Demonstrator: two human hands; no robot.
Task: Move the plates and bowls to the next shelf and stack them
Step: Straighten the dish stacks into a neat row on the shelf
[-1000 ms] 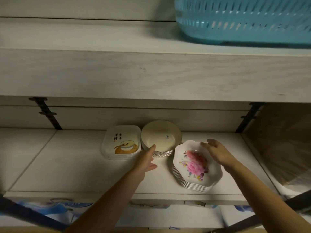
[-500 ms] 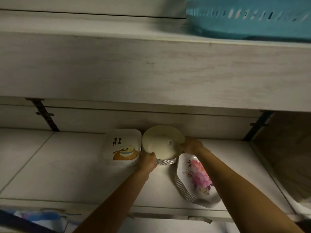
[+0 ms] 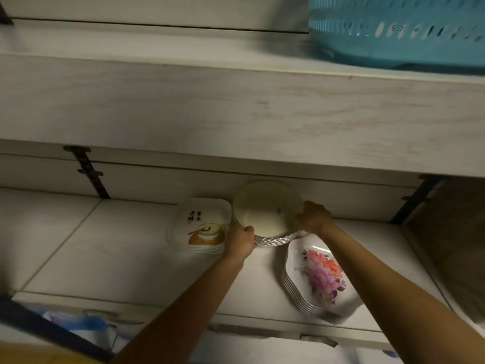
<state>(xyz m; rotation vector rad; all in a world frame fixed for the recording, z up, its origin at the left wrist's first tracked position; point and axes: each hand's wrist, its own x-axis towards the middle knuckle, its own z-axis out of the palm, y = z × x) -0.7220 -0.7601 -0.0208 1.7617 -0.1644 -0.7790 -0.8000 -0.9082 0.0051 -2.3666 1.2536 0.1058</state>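
White lower shelf (image 3: pixel 105 258) sits beneath upper shelf (image 3: pixel 183 101) bearing teal basket (image 3: pixel 393 35).

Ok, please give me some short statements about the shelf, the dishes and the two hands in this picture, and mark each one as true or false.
1. The left hand and the right hand grip the bowl stack from opposite sides. True.
2. The blue basket stands on the same shelf as the bowls. False: it stands on the shelf above.
3. The flower plates lie to the left of the bowl stack. False: they lie to its right, nearer the front edge; the square plates are on the left.
4. The square plates are stacked, and neither hand holds them. True.
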